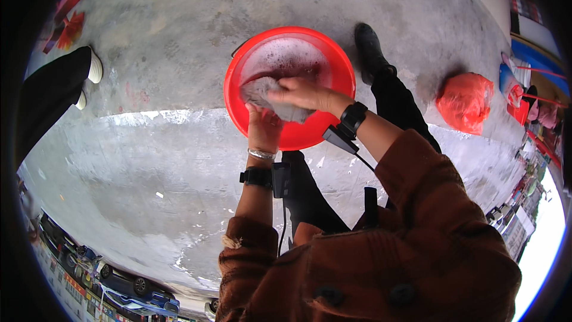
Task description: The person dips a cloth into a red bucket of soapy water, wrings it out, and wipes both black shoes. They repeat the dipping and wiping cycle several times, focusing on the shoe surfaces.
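A red plastic basin [308, 136] stands on the concrete floor before me, with sudsy water [286, 53] in its far part. A wet grey cloth [259, 91] is bunched over the near part of the basin. My left hand [264, 127] grips the cloth's near left edge, with the thumb up against it. My right hand [308, 94] lies on top of the cloth, slightly blurred; whether its fingers hold the fabric is not clear. Black straps with small devices are on both wrists, and a silver bracelet is on the left one.
A tied red plastic bag [465, 103] sits on the floor at the right. My black boot [371, 49] is close to the basin's right side. Another person's leg in black trousers [53, 94] and pale shoes is at the left. Parked vehicles [134, 284] show at the lower left.
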### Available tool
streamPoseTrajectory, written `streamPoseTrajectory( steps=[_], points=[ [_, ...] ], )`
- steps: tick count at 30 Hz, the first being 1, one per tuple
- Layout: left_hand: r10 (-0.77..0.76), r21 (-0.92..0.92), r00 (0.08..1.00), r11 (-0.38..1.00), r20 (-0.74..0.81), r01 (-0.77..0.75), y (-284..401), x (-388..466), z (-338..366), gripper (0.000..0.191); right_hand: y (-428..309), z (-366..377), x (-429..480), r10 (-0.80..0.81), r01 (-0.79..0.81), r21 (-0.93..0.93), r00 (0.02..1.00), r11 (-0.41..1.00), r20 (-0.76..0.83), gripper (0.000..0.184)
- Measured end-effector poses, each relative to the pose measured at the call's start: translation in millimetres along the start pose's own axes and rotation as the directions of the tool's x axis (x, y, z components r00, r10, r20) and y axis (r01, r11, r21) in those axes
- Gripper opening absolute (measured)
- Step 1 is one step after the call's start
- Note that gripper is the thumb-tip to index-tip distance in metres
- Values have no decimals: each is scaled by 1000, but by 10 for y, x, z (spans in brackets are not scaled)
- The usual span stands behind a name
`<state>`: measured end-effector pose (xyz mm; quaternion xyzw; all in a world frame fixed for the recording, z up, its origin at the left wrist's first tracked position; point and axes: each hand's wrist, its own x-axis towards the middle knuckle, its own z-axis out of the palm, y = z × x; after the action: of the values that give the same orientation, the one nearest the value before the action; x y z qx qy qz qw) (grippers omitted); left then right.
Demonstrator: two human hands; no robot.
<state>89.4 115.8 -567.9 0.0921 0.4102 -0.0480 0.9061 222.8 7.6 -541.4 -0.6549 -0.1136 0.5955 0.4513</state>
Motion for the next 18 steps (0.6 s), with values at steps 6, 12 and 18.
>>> streamPoseTrajectory(
  steps=[6,12,18],
  points=[
    [-20,-2,999,1000,-44,20,226,1,141,37,8,-3,-249,49,-18,-154,979,988,200,58],
    [34,-45,987,998,-159,-42,118,-146,204,41,990,-177,33,-165,111,-472,983,875,-76,50],
    [327,512,889,849,-322,-126,-67,418,-773,27,-37,280,-184,-302,348,237,930,907,-210,53]
  ],
)
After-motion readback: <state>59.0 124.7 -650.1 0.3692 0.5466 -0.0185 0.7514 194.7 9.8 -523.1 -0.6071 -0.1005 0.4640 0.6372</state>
